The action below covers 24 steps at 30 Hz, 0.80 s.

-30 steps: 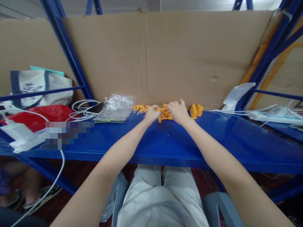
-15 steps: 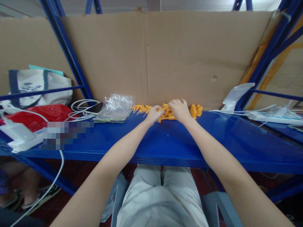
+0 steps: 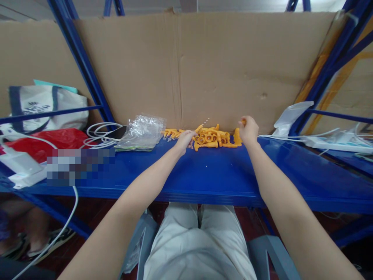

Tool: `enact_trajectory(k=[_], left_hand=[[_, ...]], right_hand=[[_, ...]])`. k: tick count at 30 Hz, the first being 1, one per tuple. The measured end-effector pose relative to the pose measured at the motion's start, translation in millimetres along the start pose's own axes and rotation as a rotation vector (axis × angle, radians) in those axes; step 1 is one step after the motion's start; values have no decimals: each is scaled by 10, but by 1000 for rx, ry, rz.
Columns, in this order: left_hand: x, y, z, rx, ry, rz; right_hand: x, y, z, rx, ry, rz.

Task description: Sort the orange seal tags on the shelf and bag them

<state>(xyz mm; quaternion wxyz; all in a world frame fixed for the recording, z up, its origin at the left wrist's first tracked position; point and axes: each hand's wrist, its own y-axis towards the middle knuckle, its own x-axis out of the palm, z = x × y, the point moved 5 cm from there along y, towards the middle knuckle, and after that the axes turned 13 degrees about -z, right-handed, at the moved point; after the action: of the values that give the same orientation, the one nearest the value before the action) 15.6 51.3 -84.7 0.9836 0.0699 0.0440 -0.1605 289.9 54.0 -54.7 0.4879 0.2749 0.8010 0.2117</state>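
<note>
Closed around an orange plastic piece with a thin twisted metal end (image 3: 200, 128) is my left hand (image 3: 185, 140), just left of a pile of orange hollow plastic pieces (image 3: 212, 138). The twisted end points up and right, toward the cardboard. My right hand (image 3: 250, 131) is raised at the right of the pile, its fingers pinching a small orange piece (image 3: 244, 122) that is mostly hidden. Upright orange pieces (image 3: 237, 136) stand beside that hand. To the left, several orange pieces with twisted metal ends (image 3: 171, 134) lie in a row.
All this lies on a blue metal shelf (image 3: 212, 175) against a cardboard panel (image 3: 227, 70). Clear plastic bags (image 3: 142, 130), coiled white cable (image 3: 100, 134) and a red bag (image 3: 55, 142) lie left. A white power strip (image 3: 335, 144) sits right. Another person's feet (image 3: 37, 237) show below left.
My right hand has moved right, off the pile, with a small orange piece in its fingers. The left hand has shifted slightly left, and its piece's twisted end now shows.
</note>
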Motion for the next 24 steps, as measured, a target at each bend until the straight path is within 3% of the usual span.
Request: enact_trajectory(k=[3, 9, 16, 24], left_hand=[[34, 13, -41, -22, -12, -5], [109, 4, -88, -101, -9, -68], [59, -5, -80, -98, 3, 23], [41, 17, -54, -49, 84, 32]], right_hand=[[-60, -14, 305, 203, 80, 43], [55, -241, 653, 517, 43, -166], [200, -291, 817, 570, 34, -294], [235, -309, 827, 582, -20, -392]])
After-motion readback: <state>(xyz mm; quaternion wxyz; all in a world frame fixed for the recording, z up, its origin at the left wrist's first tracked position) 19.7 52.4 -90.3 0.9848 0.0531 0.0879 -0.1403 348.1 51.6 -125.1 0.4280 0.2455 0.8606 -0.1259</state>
